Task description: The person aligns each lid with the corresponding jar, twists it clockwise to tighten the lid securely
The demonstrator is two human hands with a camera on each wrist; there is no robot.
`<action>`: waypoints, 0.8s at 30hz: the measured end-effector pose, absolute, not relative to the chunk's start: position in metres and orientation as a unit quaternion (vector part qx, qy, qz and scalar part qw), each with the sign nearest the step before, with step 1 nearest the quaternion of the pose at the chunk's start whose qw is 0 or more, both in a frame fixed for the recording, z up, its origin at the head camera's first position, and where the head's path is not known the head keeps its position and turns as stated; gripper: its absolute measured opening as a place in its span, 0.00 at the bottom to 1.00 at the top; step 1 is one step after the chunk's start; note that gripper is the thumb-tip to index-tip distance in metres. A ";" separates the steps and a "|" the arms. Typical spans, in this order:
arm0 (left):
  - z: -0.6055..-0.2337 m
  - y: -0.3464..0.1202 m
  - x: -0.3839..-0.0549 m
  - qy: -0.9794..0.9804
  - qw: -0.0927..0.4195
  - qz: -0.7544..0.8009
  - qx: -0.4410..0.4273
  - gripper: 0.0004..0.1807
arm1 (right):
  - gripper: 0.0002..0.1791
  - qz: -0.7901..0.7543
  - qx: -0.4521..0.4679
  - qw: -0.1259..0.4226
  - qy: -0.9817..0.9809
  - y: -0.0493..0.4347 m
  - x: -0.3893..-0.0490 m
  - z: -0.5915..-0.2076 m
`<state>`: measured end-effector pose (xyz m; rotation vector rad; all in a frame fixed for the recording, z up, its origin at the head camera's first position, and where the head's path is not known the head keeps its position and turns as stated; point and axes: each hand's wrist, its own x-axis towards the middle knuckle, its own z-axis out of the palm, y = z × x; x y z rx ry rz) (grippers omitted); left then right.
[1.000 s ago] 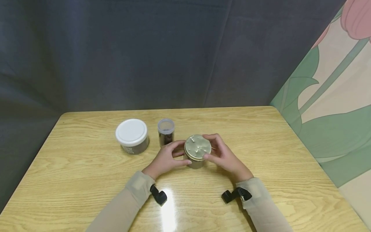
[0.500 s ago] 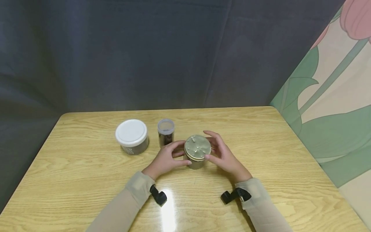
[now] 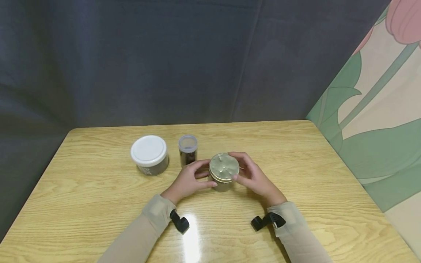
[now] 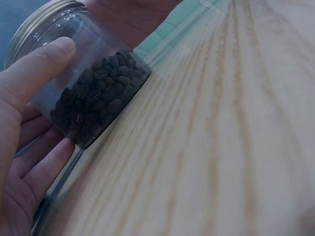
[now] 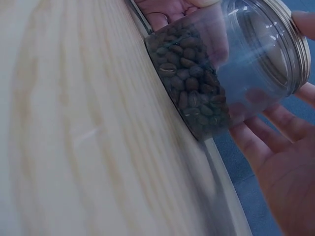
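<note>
A clear jar (image 4: 96,91) part-filled with coffee beans (image 5: 189,81) stands upright on the wooden table. Its gold metal lid (image 3: 224,166) sits on top, dented and creased. My left hand (image 3: 188,181) grips the jar's body from the left, thumb in front and fingers behind. From the right, my right hand (image 3: 254,179) holds the lid's rim between the thumb at the front and a finger at the back. In the right wrist view, its other fingers (image 5: 253,142) lie against the jar's side below the lid.
A grey tub (image 3: 154,166) with a white lid stands at the left. Between it and the jar, close behind my left hand, is a narrow clear container (image 3: 188,151) with dark contents. A dark curtain (image 3: 184,65) hangs behind the table.
Half a second ago my right forefinger was raised off the lid; now it is back on the rim. The jar and my left hand have stayed in place.
</note>
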<state>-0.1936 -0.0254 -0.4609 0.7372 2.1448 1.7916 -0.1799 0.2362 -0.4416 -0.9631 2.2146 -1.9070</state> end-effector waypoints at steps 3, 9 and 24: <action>-0.460 -0.025 -0.193 0.737 0.123 0.615 0.253 0.39 | 0.34 -0.622 -0.298 0.033 0.724 0.236 -0.179 -0.441; -0.459 -0.025 -0.193 0.739 0.121 0.614 0.250 0.39 | 0.36 -0.615 -0.275 0.026 0.738 0.235 -0.177 -0.440; -0.458 -0.025 -0.193 0.741 0.121 0.612 0.249 0.40 | 0.39 -0.602 -0.298 0.015 0.741 0.234 -0.179 -0.441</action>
